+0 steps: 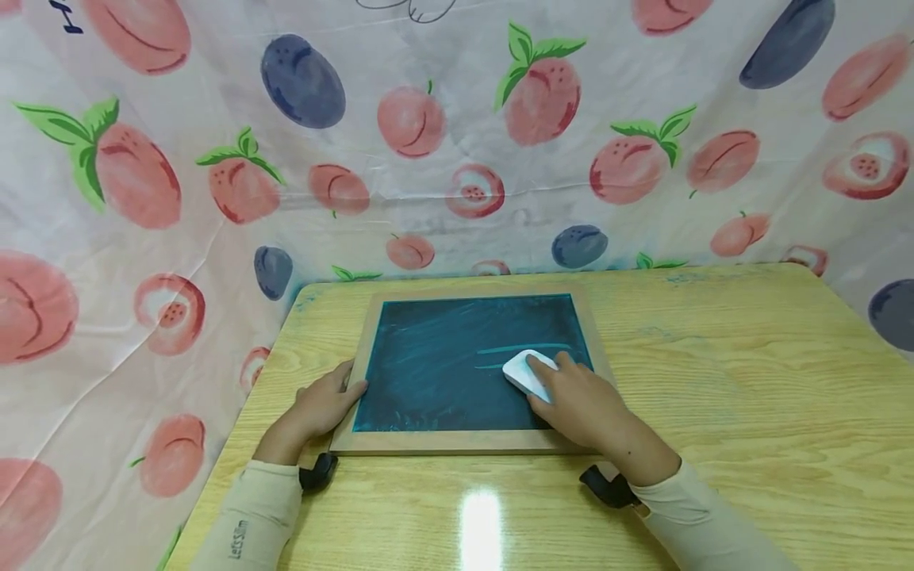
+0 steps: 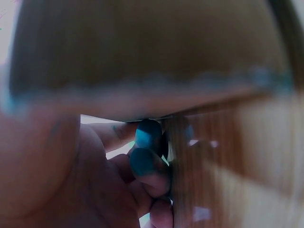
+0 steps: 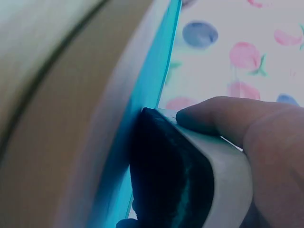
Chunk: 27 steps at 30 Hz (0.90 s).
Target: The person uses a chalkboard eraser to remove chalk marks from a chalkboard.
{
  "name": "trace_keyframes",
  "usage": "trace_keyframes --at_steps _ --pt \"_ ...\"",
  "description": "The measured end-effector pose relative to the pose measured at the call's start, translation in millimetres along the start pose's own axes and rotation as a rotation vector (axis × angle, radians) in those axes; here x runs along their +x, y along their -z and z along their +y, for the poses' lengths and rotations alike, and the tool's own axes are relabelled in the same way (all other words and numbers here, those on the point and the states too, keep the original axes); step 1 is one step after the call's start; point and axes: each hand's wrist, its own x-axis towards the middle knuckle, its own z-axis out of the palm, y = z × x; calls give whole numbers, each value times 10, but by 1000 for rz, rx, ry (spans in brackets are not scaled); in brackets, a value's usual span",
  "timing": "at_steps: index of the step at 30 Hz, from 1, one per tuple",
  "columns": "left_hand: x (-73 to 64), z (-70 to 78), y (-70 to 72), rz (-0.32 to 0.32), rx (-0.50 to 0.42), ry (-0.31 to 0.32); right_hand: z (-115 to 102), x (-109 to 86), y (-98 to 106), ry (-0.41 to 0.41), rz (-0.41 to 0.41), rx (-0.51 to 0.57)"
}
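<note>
Over the right half of the chalkboard (image 1: 435, 396), pinches a white eraser (image 1: 521, 371) between thumb and fingers of the right hand (image 1: 581, 396), with index finger laid along its top and forearm slanting in past the chalkboard's lower right corner. At the chalkboard's left edge, grips the wooden frame (image 1: 443, 442) with the left hand (image 1: 323, 404), thumb on top.

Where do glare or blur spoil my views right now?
Head: mostly sharp, white glare on the table below the chalkboard; left wrist: dim, foreground across the top blurred; right wrist: wooden frame blurred at left, eraser clearer, its board-facing side very dark.
</note>
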Motion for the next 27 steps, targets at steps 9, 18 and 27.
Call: trace_keyframes --at_steps 9,18,27 --pt "-20 18 23 -4 4 10 287 -18 141 -67 15 6" --pt "-37 24 31 -3 7 7 291 -3 155 -57 12 12" --pt "-21 41 38 -7 -2 7 226 41 148 -33 -8 33"
